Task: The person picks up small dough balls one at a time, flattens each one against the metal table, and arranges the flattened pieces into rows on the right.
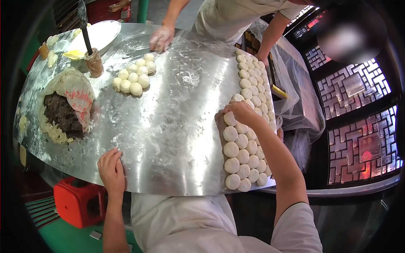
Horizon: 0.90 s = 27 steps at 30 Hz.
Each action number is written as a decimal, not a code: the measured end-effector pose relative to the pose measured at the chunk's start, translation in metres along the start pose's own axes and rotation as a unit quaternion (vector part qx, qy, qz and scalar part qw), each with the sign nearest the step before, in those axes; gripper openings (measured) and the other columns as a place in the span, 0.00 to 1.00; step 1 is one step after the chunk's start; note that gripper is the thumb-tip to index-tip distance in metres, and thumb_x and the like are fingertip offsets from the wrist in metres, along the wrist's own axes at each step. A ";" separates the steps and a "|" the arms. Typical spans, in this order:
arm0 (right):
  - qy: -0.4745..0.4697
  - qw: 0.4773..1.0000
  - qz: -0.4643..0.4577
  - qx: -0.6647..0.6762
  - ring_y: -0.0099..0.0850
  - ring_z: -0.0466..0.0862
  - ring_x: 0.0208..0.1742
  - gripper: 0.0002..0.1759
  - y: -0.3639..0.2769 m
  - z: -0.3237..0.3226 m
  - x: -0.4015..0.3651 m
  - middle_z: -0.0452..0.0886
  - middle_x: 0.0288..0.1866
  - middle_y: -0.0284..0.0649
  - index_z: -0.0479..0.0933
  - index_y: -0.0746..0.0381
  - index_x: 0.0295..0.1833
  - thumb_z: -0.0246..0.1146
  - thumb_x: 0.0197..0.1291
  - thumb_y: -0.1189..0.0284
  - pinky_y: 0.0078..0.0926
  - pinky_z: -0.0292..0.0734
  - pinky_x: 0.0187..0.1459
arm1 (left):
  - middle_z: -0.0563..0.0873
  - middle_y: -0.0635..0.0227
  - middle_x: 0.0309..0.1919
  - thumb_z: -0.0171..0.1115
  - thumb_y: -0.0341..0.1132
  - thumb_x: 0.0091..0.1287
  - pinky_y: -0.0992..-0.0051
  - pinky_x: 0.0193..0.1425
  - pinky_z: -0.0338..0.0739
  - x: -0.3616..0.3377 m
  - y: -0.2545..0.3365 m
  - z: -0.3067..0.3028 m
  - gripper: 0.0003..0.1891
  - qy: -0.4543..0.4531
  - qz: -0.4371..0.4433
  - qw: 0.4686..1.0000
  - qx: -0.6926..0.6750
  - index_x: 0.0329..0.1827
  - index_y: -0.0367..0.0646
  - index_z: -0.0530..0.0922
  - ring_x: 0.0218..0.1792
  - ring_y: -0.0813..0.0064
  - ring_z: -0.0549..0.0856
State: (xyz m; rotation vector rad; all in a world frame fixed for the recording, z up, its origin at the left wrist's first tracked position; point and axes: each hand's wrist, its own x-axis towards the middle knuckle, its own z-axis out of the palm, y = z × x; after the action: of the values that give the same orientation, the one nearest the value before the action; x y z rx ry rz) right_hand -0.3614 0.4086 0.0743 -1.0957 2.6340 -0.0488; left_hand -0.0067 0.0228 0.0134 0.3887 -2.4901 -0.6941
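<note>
While the left hand rests at the near edge of the flour-dusted metal table, its fingers are extended and lie close together. Head view: right hand is at the inner edge of the flattened dough rounds, fingers bent downward; whether they grip a round cannot be told. Rounds stand in close rows along the table's right side. Smaller group of dough balls lies toward the far left, near a co-worker's floured hand. Dark filling sits at left, partly covered by a red-marked plastic bag. Red stool below, beside the table.
</note>
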 end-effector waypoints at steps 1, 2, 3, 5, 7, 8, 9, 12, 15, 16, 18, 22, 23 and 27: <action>0.017 0.999 0.022 -0.016 0.48 0.86 0.50 0.25 -0.005 0.003 0.002 0.87 0.50 0.42 0.87 0.56 0.54 0.54 0.57 0.89 0.44 0.80 0.55 | 0.88 0.61 0.56 0.60 0.23 0.69 0.59 0.67 0.72 -0.001 0.000 -0.001 0.12 0.002 0.000 1.000 0.005 0.52 0.39 0.86 0.61 0.56 0.83; 0.014 1.000 0.012 -0.014 0.48 0.86 0.50 0.25 -0.019 0.001 0.008 0.87 0.50 0.42 0.87 0.56 0.54 0.54 0.57 0.89 0.44 0.80 0.55 | 0.88 0.61 0.56 0.60 0.23 0.69 0.59 0.67 0.72 -0.001 0.000 -0.002 0.12 0.003 -0.008 1.000 0.012 0.52 0.39 0.86 0.61 0.56 0.83; 0.064 0.997 -0.005 -0.031 0.47 0.86 0.51 0.22 -0.034 -0.002 0.017 0.87 0.49 0.42 0.86 0.56 0.54 0.57 0.60 0.85 0.45 0.80 0.55 | 0.88 0.61 0.56 0.61 0.23 0.68 0.59 0.66 0.72 0.000 0.001 -0.003 0.12 0.003 -0.001 1.000 0.005 0.52 0.39 0.86 0.61 0.56 0.83; 0.116 0.992 -0.039 -0.037 0.47 0.85 0.52 0.18 -0.071 -0.003 0.047 0.86 0.48 0.42 0.86 0.56 0.55 0.59 0.64 0.82 0.45 0.80 0.55 | 0.88 0.61 0.55 0.62 0.24 0.67 0.58 0.65 0.73 0.003 0.003 -0.005 0.11 0.006 0.001 1.000 -0.009 0.51 0.40 0.86 0.60 0.55 0.84; 0.160 0.982 -0.076 0.060 0.48 0.85 0.52 0.15 -0.114 0.002 0.077 0.85 0.49 0.42 0.83 0.55 0.59 0.63 0.68 0.74 0.46 0.82 0.52 | 0.89 0.61 0.55 0.63 0.24 0.67 0.58 0.65 0.73 0.004 0.004 -0.006 0.11 0.006 -0.007 1.000 -0.017 0.51 0.40 0.87 0.60 0.56 0.84; 0.184 0.974 -0.099 0.086 0.48 0.85 0.52 0.17 -0.136 0.005 0.095 0.83 0.51 0.43 0.80 0.54 0.62 0.66 0.69 0.68 0.45 0.83 0.50 | 0.89 0.61 0.55 0.63 0.24 0.67 0.58 0.65 0.73 0.004 0.004 -0.008 0.11 0.009 -0.011 1.000 -0.010 0.51 0.40 0.87 0.60 0.56 0.84; 0.197 0.971 -0.095 0.097 0.47 0.85 0.53 0.21 -0.155 0.011 0.113 0.82 0.54 0.42 0.78 0.52 0.65 0.68 0.69 0.65 0.45 0.83 0.51 | 0.89 0.62 0.55 0.63 0.24 0.66 0.59 0.65 0.73 0.004 0.004 -0.008 0.12 0.007 -0.009 1.000 -0.014 0.51 0.40 0.87 0.60 0.57 0.84; 0.206 0.966 -0.087 0.127 0.50 0.84 0.54 0.28 -0.215 0.016 0.158 0.77 0.61 0.48 0.73 0.51 0.70 0.71 0.65 0.69 0.46 0.83 0.50 | 0.89 0.62 0.55 0.63 0.23 0.66 0.60 0.64 0.73 0.004 0.003 -0.006 0.12 0.007 -0.012 1.000 -0.020 0.51 0.40 0.87 0.59 0.57 0.85; 0.277 0.945 -0.119 0.123 0.54 0.83 0.54 0.30 -0.234 0.027 0.194 0.73 0.64 0.53 0.72 0.54 0.69 0.72 0.62 0.73 0.48 0.83 0.50 | 0.89 0.61 0.55 0.63 0.23 0.66 0.60 0.63 0.73 0.004 0.003 -0.007 0.13 0.009 -0.022 0.999 -0.025 0.51 0.39 0.87 0.59 0.58 0.85; 0.296 0.940 -0.127 0.113 0.57 0.83 0.55 0.29 -0.235 0.032 0.201 0.72 0.65 0.56 0.71 0.58 0.66 0.73 0.60 0.75 0.48 0.84 0.52 | 0.90 0.61 0.55 0.63 0.23 0.66 0.60 0.63 0.74 0.004 0.003 -0.008 0.13 0.010 -0.023 0.999 -0.034 0.51 0.39 0.87 0.59 0.58 0.85; 0.288 0.937 -0.139 0.139 0.56 0.83 0.55 0.28 -0.225 0.035 0.203 0.72 0.65 0.56 0.71 0.60 0.64 0.73 0.60 0.76 0.48 0.83 0.51 | 0.90 0.61 0.55 0.63 0.23 0.66 0.59 0.63 0.74 0.003 0.004 -0.008 0.13 0.010 -0.028 0.999 -0.036 0.51 0.38 0.87 0.59 0.57 0.85; 0.243 0.938 -0.100 0.226 0.57 0.84 0.50 0.25 -0.200 0.018 0.152 0.78 0.56 0.55 0.68 0.62 0.60 0.72 0.63 0.74 0.50 0.82 0.50 | 0.90 0.61 0.55 0.63 0.23 0.66 0.59 0.62 0.74 0.003 0.002 -0.008 0.12 0.012 -0.022 0.999 -0.038 0.51 0.38 0.87 0.59 0.57 0.85; 0.236 0.934 -0.089 0.252 0.57 0.85 0.48 0.25 -0.195 0.013 0.129 0.79 0.51 0.54 0.68 0.62 0.61 0.71 0.64 0.73 0.50 0.82 0.49 | 0.90 0.61 0.55 0.63 0.23 0.66 0.59 0.62 0.74 0.003 0.001 -0.007 0.12 0.010 -0.028 0.999 -0.042 0.51 0.38 0.87 0.59 0.57 0.85; 0.119 0.982 -0.063 0.130 0.51 0.86 0.44 0.20 -0.191 0.015 0.029 0.79 0.44 0.49 0.73 0.58 0.61 0.70 0.68 0.68 0.47 0.84 0.42 | 0.89 0.61 0.54 0.63 0.23 0.67 0.59 0.63 0.74 0.004 0.003 -0.008 0.12 0.012 -0.025 0.999 -0.044 0.51 0.38 0.87 0.59 0.57 0.85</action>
State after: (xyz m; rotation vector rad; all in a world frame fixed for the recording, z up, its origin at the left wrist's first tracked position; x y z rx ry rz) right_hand -0.2447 0.2538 0.0798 -1.2248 2.6560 -0.5680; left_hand -0.0059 0.0202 0.0228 0.4262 -2.4241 -0.8120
